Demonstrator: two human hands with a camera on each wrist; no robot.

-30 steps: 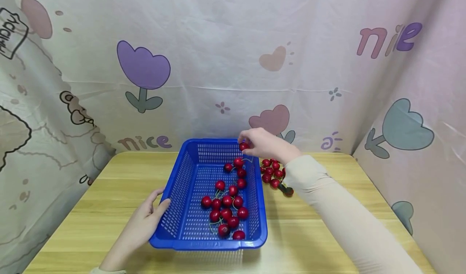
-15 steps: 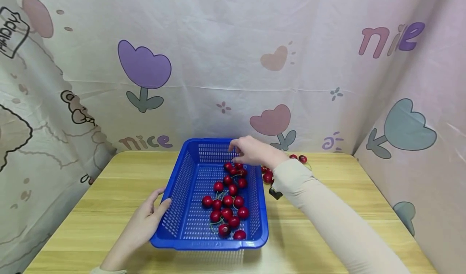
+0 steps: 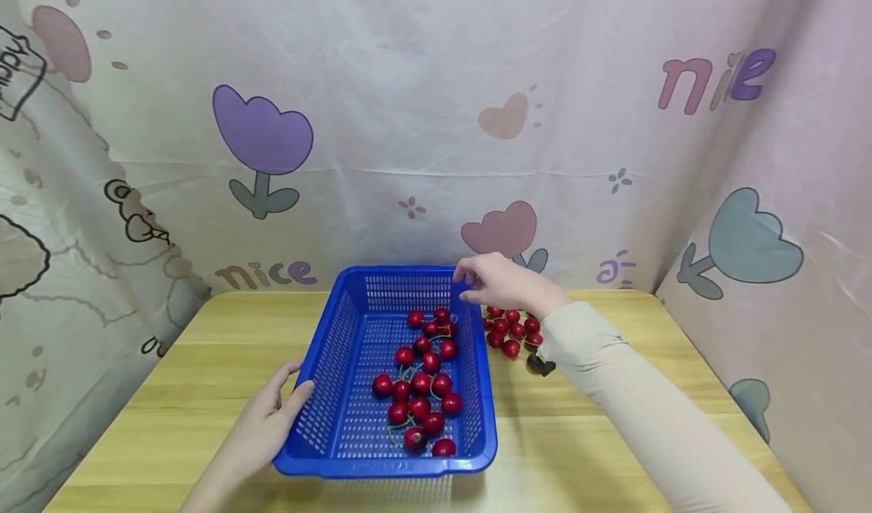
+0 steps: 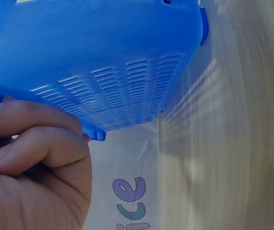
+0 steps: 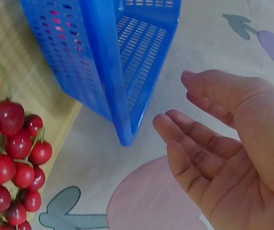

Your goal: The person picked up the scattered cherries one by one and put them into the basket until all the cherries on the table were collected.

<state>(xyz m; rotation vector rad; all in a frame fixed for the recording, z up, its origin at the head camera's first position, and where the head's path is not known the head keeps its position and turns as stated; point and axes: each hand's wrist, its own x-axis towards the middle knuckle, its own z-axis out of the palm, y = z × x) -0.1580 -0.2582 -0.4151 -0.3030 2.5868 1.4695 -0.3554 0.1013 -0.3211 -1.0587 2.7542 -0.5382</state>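
The left grip is closed on the near left rim of the blue basket, thumb over the edge and fingers curled along the outside, most likely to keep the light, slotted tub steady on the bench. The right grip is slack and parted, thumb well away from the bent fingers, with nothing in it; it hovers above the basket's far right corner, apart from the rim. The cherries in the basket lie mostly in its right half, strung from the far wall to the near one, perhaps because that side is nearest to the right grip. The loose cherries are bunched on the bench just outside the right wall, towards the back, which would make the trip over the rim a short one.
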